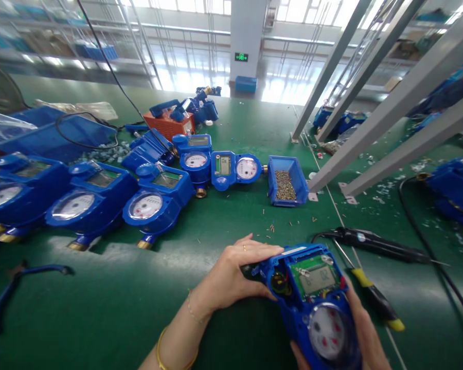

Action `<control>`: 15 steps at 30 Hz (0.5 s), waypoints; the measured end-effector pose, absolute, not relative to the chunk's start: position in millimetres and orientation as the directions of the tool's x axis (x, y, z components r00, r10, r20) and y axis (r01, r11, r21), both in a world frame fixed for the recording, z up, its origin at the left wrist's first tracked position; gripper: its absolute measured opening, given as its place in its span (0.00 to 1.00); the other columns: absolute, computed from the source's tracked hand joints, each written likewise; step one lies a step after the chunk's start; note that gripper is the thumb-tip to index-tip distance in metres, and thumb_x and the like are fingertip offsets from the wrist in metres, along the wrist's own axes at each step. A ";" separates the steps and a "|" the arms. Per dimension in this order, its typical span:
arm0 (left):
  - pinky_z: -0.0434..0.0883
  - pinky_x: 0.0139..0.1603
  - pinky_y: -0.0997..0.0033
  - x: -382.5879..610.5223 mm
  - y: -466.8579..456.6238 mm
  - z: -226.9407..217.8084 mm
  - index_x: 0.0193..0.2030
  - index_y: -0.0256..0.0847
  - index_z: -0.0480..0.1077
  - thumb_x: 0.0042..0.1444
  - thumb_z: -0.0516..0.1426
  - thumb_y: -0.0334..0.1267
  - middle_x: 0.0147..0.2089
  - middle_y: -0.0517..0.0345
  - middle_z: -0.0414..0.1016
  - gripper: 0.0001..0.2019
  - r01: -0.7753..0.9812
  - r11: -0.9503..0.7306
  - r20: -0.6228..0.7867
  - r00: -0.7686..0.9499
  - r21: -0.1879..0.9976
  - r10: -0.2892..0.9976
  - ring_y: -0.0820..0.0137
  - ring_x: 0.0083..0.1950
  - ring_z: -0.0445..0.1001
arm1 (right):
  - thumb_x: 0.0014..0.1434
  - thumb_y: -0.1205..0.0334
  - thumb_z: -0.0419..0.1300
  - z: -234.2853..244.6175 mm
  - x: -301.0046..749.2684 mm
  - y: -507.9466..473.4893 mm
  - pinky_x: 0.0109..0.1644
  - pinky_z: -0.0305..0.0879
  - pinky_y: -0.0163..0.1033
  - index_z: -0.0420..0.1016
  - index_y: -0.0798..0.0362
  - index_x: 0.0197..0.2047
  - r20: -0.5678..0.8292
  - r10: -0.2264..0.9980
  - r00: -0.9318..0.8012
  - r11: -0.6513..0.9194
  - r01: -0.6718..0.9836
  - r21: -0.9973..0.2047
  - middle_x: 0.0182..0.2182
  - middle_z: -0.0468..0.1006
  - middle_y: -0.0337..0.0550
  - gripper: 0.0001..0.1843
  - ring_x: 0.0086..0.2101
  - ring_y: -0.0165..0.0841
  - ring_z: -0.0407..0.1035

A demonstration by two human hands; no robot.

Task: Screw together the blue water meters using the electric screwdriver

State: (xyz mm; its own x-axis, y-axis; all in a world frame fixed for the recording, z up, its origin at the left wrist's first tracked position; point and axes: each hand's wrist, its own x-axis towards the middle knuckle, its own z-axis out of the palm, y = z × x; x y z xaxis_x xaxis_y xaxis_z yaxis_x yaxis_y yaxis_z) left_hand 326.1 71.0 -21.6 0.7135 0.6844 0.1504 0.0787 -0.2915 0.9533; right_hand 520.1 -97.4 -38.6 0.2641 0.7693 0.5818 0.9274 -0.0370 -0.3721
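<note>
Open meter [304, 313]: head view, in both hands toward the worktop's [139, 303] near edge, right of centre. Couldn't tell if it touched the top.
Board [317, 279]: uncovered, face up above the dial [327, 330], probably tilted that way to keep it visible.
Left hand [235, 270]: grasping the upper-left casing, fingers at the top rim, thumb on the side; looked like steadying while leaving the board clear.
Right hand [364, 329]: grasping the right side, lower part cut off by the frame; likely carrying the weight.
Corded tool [386, 246], screwdriver [381, 303]: just right of the meter, toward the worktop's right side, presumably for right-hand reach.
Screw bin [289, 164]: mid-worktop, beyond the hands; loose screws [271, 227] on the near side, maybe spilled or set out for easy picking.
Meter row [88, 190]: left side, dials up, brass ends toward the near edge; likely lined up to save room.
Pliers [3, 303]: near-left corner area, apart from everything, apparently parked.
</note>
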 end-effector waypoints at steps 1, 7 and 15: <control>0.50 0.76 0.36 325.8 71.4 -22.0 0.63 0.57 0.73 0.49 0.74 0.50 0.61 0.52 0.79 0.33 0.079 -0.296 0.154 0.713 0.952 0.684 0.53 0.63 0.76 | 0.51 0.55 0.73 -37.7 520.1 -97.4 0.39 0.81 0.60 0.53 0.57 0.77 0.580 0.775 0.251 -0.029 0.931 -0.364 0.66 0.68 0.65 0.56 0.47 0.62 0.78; 0.51 0.76 0.40 322.5 73.6 -20.1 0.61 0.56 0.75 0.46 0.76 0.50 0.60 0.52 0.79 0.34 0.041 -0.262 0.155 0.716 0.964 0.680 0.52 0.63 0.75 | 0.55 0.62 0.70 -36.7 516.4 -99.3 0.45 0.80 0.62 0.37 0.50 0.80 0.599 0.782 0.175 0.063 0.933 -0.356 0.69 0.63 0.60 0.60 0.55 0.62 0.73; 0.60 0.71 0.51 325.1 73.6 -16.7 0.61 0.48 0.76 0.45 0.76 0.51 0.60 0.51 0.79 0.35 0.006 -0.235 0.159 0.716 0.972 0.679 0.53 0.63 0.75 | 0.58 0.44 0.66 -21.8 534.2 -91.1 0.50 0.78 0.65 0.49 0.53 0.77 0.330 0.912 0.243 -0.021 0.832 -0.555 0.68 0.65 0.61 0.52 0.59 0.63 0.69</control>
State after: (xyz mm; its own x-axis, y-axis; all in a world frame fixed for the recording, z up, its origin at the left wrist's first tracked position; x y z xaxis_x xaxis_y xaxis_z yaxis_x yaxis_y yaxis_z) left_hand 325.1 73.6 -16.7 0.7164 0.6792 0.1592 0.0064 -0.2346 0.9721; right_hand 534.2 -91.1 -21.8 0.2434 0.9120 0.3302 0.8318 -0.0212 -0.5546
